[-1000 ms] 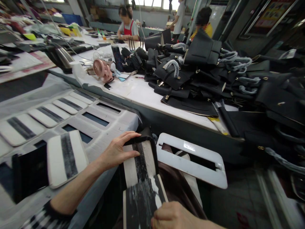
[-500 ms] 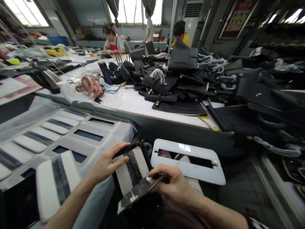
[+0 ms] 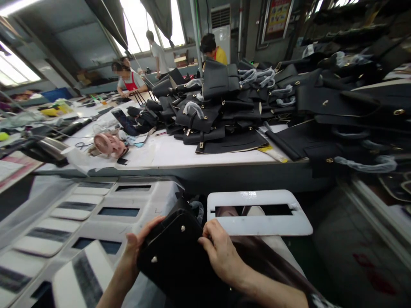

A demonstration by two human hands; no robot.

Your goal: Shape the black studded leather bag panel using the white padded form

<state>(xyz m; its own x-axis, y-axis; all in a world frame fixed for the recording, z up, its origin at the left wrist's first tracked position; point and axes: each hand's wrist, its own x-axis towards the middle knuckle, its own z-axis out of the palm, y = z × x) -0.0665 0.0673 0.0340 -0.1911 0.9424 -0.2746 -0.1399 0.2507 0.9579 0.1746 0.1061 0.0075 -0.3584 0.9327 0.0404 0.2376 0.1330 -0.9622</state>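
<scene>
Both my hands hold a black leather bag low in the middle of the view, its underside with small metal studs turned up toward me. My left hand grips its left edge with fingers curled over the top. My right hand is closed on its right edge. Just beyond the bag lies a white slotted template.
A sheet with several white slotted panels lies at my left. Across the long white table are a pink fan and a big heap of black bags. Other people work at the far end.
The white black-smeared boards I was handling are out of my hands. The black bag is now turned bottom-up between both hands, and my view has tilted upward.
</scene>
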